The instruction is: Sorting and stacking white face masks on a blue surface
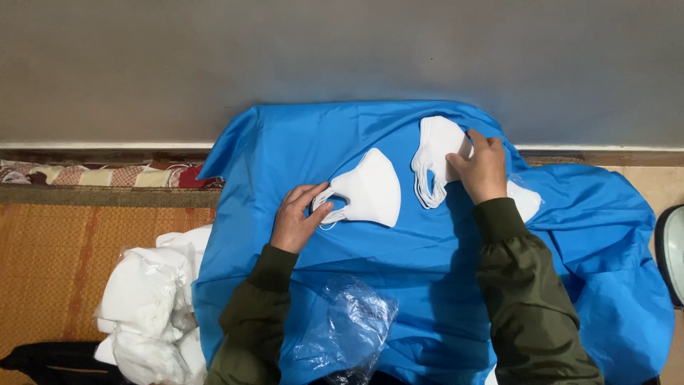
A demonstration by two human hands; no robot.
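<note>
A blue cloth (427,257) covers most of the work area, rumpled and bunched along its right side and far edge, with a grey wall (320,57) rising behind it. To the left lies a woven orange mat (50,264), with a strip of patterned fabric (92,175) along its far edge. Off the cloth's near-left corner sits a heap of clear bags stuffed with white masks (146,314). A crumpled clear plastic bag (349,324) lies on the cloth near its front edge, between the two dark green sleeves.

Near the middle of the cloth rests a small pile of folded white face masks (370,189), ear loops trailing to the left. The left hand (296,217) lies at that pile's left end, thumb and fingers closed on the loops and mask edge. Toward the far right part of the cloth stands a thicker stack of white masks (436,160), loops hanging on its left side. The right hand (481,167) is pressed on it, fingers curled over the stack's right edge and gripping it. Another white mask (526,201) peeks out just right of that wrist.
</note>
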